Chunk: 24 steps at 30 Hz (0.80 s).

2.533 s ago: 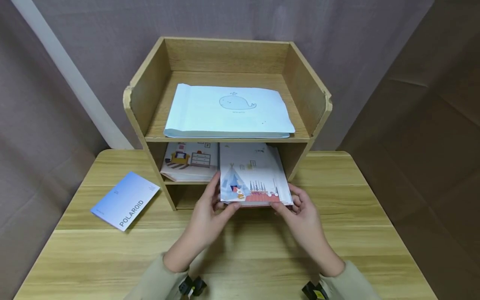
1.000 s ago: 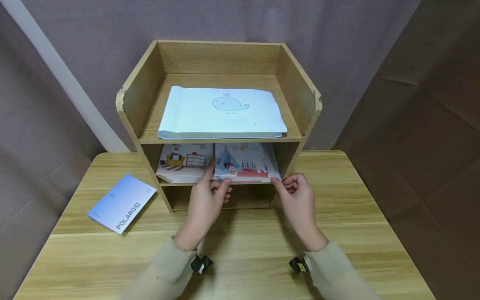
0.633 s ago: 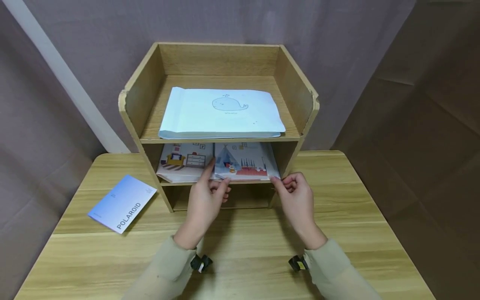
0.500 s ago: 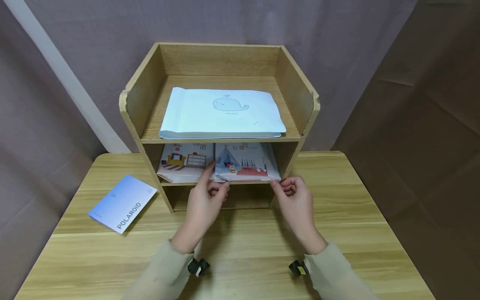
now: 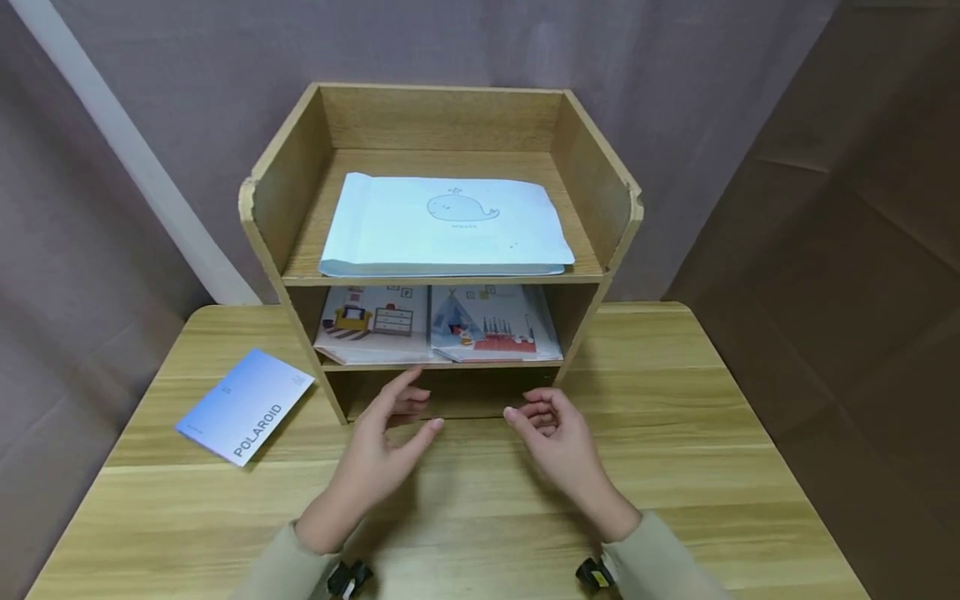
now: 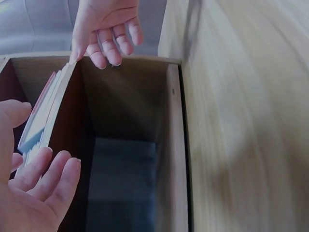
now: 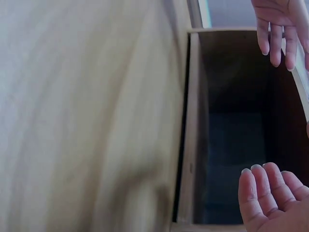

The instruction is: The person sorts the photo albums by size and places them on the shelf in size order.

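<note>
A wooden desk shelf holds two picture-covered books side by side on its middle level. The left book shows a yellow armchair and drawers; the right book shows a blue tent and a red strip. My left hand hovers in front of the lowest opening, fingers loosely bent, thumb apart, holding nothing. Opposite it, my right hand hangs with relaxed, bent fingers, also free of any object. In the left wrist view, page edges of books appear beyond the left hand.
On the top level lies a pale blue book with a whale drawing. A blue-white POLAROID booklet rests on the wooden table, left of the shelf. Grey curtains hang behind, and a brown sheet covers the right side.
The tent book slid back into the middle level beside the armchair book. Since then both hands have let go and drawn back toward the person, below that level.
</note>
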Tool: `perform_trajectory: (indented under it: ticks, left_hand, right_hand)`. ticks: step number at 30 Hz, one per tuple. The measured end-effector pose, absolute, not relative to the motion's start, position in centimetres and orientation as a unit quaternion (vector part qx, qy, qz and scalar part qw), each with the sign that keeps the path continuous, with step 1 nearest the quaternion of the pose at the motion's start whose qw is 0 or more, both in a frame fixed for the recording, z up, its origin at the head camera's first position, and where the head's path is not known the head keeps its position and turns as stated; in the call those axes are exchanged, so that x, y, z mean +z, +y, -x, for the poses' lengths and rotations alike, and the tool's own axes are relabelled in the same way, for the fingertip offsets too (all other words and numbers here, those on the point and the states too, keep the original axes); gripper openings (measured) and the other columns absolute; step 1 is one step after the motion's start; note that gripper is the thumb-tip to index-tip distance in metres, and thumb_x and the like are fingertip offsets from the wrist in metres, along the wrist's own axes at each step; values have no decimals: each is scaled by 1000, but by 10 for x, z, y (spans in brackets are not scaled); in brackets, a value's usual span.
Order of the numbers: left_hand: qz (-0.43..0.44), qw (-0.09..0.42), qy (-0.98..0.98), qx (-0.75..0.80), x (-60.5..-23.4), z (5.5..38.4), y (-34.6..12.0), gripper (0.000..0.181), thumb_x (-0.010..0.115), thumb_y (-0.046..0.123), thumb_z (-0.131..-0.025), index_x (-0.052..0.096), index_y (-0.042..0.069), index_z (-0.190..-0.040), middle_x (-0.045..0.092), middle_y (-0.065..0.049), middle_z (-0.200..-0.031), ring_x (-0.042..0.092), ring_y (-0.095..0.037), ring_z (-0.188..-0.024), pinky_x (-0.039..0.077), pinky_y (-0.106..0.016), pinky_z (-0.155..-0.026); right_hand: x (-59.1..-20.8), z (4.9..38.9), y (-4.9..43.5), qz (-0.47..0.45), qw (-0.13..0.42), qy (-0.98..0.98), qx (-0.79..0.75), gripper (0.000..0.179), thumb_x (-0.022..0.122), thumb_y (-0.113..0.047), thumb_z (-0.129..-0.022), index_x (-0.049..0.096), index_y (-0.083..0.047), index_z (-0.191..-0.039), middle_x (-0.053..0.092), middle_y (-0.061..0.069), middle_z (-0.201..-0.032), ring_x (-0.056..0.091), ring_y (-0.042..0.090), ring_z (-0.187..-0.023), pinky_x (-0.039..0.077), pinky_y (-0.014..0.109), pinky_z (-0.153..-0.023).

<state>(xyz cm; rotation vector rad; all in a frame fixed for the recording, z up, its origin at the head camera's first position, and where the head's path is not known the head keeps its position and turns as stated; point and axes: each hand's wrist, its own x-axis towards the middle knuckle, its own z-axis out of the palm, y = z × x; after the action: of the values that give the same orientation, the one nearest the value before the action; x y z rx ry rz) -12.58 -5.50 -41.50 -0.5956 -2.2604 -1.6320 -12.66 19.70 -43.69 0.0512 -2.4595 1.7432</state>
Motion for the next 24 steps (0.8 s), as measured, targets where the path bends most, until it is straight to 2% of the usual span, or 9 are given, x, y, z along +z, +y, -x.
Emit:
perform_trajectory:
  ticks: [4,7,13,21,24]
  left_hand:
    - [195,131,-797,-557,-425,121,-73,70,79,10,-81,46,19,-141,62,0,-110,63,-19,-97,54,-38,-86]
    - [195,125,-809,-540,-432,119,-87,68,80,16,-82,46,23,-141,61,2,-111,62,-20,-99,54,-36,-88]
    - [172,128,-838,-502,-443,113,-119,69,81,20,-81,47,21,-141,62,3,-110,63,-19,-97,55,-38,-85]
    - [136,178,-847,-481,-455,114,-161,72,84,8,-76,49,12,-139,64,-1,-104,65,-23,-88,57,-33,-77]
    - [121,194,-849,-476,-455,118,-176,66,83,4,-76,53,8,-135,65,-3,-102,65,-24,-85,56,-29,-75]
  right_hand:
    - [-445,125,188,-28,38,-816,576,40,77,-35,-83,59,-11,-109,64,4,-95,60,20,-83,54,27,-71]
    - [-449,124,180,-41,17,-814,579,43,77,-37,-83,59,-9,-109,63,4,-95,59,21,-82,53,28,-70]
    - [-455,123,157,-66,-14,-827,558,49,76,-41,-83,58,-6,-113,63,0,-94,59,17,-81,53,27,-70]
    - [-461,121,119,-108,-59,-838,531,57,71,-50,-84,57,-7,-118,62,-5,-95,59,13,-83,53,27,-72]
    - [-464,122,103,-119,-79,-834,534,57,71,-50,-84,57,-7,-119,62,-6,-95,59,12,-83,52,27,-72]
